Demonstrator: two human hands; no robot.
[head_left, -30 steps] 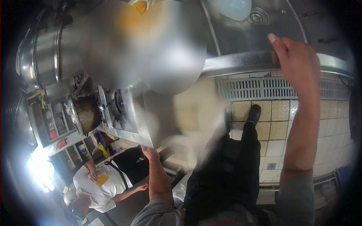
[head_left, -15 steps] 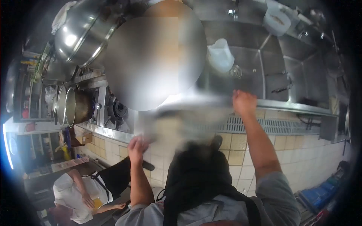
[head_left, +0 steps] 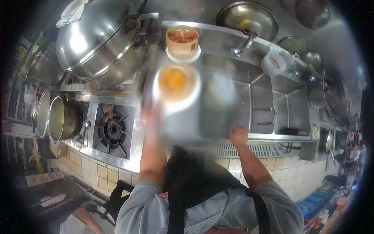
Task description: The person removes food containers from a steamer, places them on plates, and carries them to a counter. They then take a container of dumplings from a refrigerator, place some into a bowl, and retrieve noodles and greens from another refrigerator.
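My left hand (head_left: 153,113) is raised over the metal counter beside a white plate (head_left: 187,102) that bears a round container with orange food (head_left: 173,80). The hand is smeared by motion, and I cannot tell whether it touches the plate. Behind stands a tan round container (head_left: 182,43) with reddish-brown contents on another white plate (head_left: 196,52). My right hand (head_left: 238,136) is closed at the front edge of the sink (head_left: 259,102); what it holds, if anything, is hidden. A blurred whitish container (head_left: 224,89) is in the left basin.
A gas burner (head_left: 113,129) and a deep pot (head_left: 64,119) are at the left, below a large domed steel vessel (head_left: 89,43). A wok (head_left: 248,20) leans behind the faucet (head_left: 243,46). Another person (head_left: 83,222) is at the lower left.
My left hand has moved up and forward from low by the stove to beside the plate. My right hand stays near the sink edge. The view has shifted, and both plates now show.
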